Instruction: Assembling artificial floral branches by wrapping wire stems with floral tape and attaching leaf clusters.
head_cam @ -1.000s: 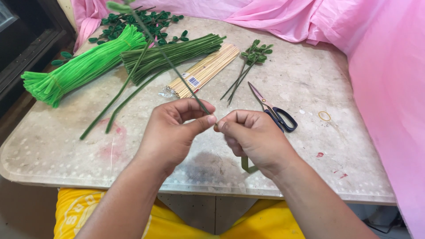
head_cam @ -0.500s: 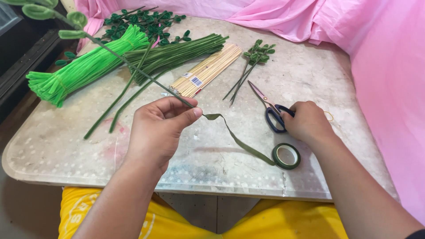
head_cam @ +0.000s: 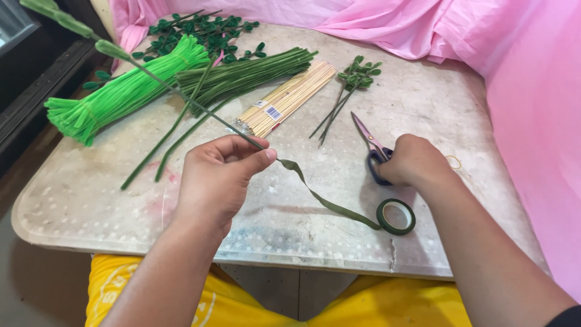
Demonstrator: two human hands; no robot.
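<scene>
Pinching a thin green stem (head_cam: 181,97) between thumb and forefinger, the left hand (head_cam: 218,178) holds it slanting up toward the far left, above the table (head_cam: 91,206). A strip of dark green tape (head_cam: 321,197) trails from that pinch to its roll (head_cam: 396,217), lying flat near the front edge on the right. Just beyond the roll, the right hand (head_cam: 411,160) rests curled over the dark handles of the scissors (head_cam: 370,142), blades pointing away. Farther off lie a bright green bundle of pipe cleaners (head_cam: 121,94), darker green stems (head_cam: 248,69) and pale wooden skewers (head_cam: 287,97).
</scene>
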